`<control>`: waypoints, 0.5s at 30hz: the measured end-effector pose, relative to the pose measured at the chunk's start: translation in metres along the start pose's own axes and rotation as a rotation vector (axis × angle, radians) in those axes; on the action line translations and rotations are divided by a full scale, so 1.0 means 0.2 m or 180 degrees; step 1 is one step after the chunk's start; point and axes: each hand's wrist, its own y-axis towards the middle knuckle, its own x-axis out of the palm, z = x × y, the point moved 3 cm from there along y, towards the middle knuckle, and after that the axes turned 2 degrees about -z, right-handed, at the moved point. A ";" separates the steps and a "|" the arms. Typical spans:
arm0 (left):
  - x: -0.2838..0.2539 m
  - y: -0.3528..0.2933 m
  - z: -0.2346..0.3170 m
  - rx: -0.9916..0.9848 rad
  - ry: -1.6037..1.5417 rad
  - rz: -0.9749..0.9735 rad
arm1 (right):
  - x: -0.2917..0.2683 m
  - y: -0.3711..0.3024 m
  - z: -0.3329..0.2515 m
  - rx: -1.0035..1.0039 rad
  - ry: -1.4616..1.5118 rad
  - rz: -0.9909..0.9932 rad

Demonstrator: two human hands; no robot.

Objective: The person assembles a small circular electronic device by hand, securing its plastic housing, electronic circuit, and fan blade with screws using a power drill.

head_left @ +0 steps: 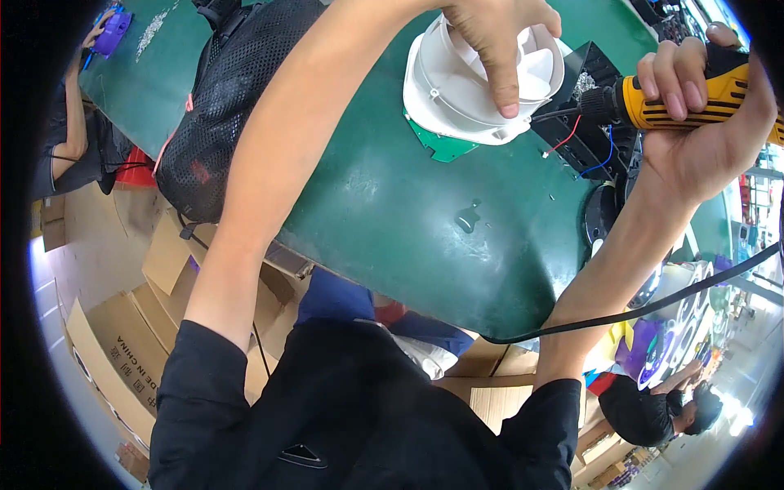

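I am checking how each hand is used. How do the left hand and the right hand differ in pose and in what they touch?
The left hand lies spread on the round white plastic fan housing, one finger pressing its rim; the right hand is wrapped in a fist around the yellow and black power screwdriver. Both are bare and work over the green table.

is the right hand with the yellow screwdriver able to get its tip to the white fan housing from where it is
Probably yes. The right hand holds the yellow electric screwdriver level, its tip pointing at the side of the white fan housing. Nothing sits between them; the left hand presses on top, clear of that side.
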 end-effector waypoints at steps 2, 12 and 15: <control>0.00 0.01 0.00 0.0014 0.0027 0.0049 | 0.02 -0.01 0.01 -0.0007 -0.0104 0.0109; 0.01 0.03 0.00 -0.0039 -0.0135 -0.0107 | 0.08 -0.02 0.02 -0.0043 -0.0504 0.0604; 0.02 0.02 -0.01 -0.0133 -0.0078 -0.0107 | 0.11 -0.02 0.02 -0.0058 -0.0549 0.0737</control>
